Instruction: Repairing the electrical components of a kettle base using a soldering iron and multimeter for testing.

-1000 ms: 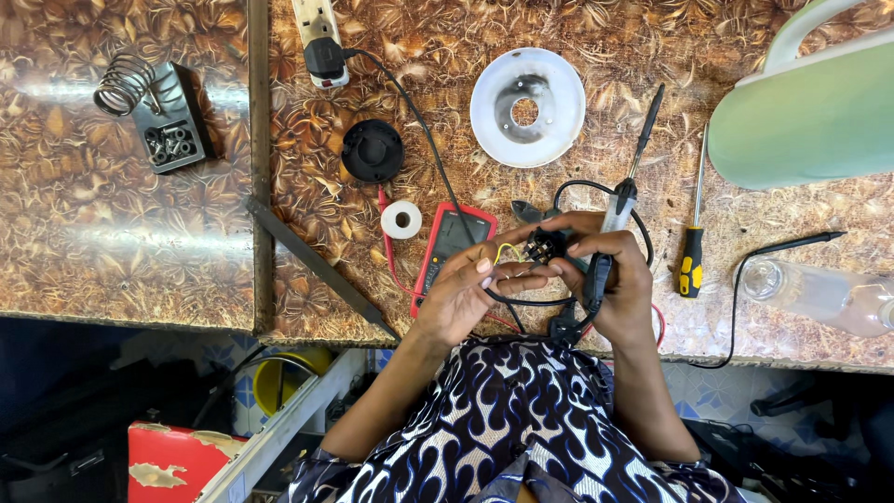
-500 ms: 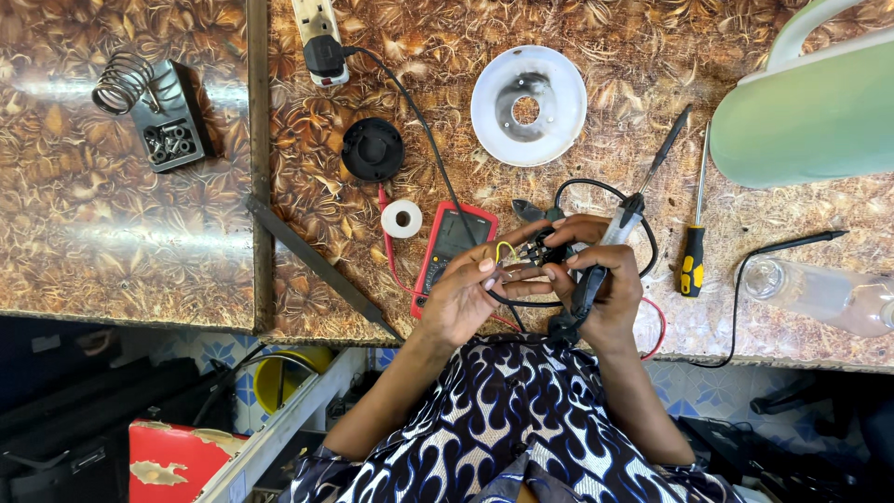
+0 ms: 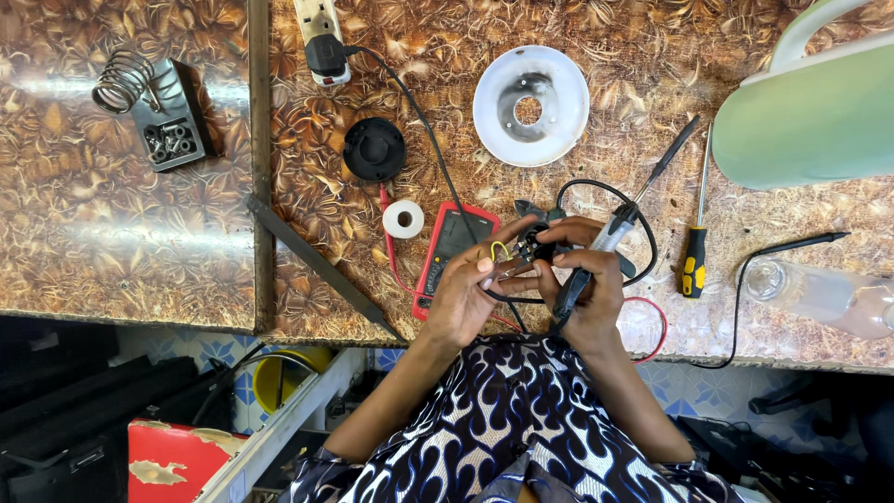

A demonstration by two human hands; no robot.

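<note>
Both hands are bunched up right over the red multimeter (image 3: 449, 253), which lies flat on the glossy table (image 3: 140, 242) with its brown leaf-pattern top. The left hand (image 3: 466, 293) has its grip pinched shut on a small black part (image 3: 533, 247) with a yellow wire loop sticking out, held just right of the multimeter's screen. The right hand (image 3: 589, 284) is wrapped tight round a soldering iron (image 3: 610, 237), a slim thing with a black handle and silvery barrel, its thin dark tip slanting away up and right of the multimeter.

Just left of the multimeter sits a little white tape roll (image 3: 403, 219), and above that a round matte black cap (image 3: 373, 149). Up and right of the multimeter there's a white plastic disc (image 3: 531, 105) with a hole in the middle. Further right lies a screwdriver (image 3: 694, 251) with a yellow and black handle. Way off left of the multimeter stands a coiled wire iron stand (image 3: 149, 107) on a grey metal base.
</note>
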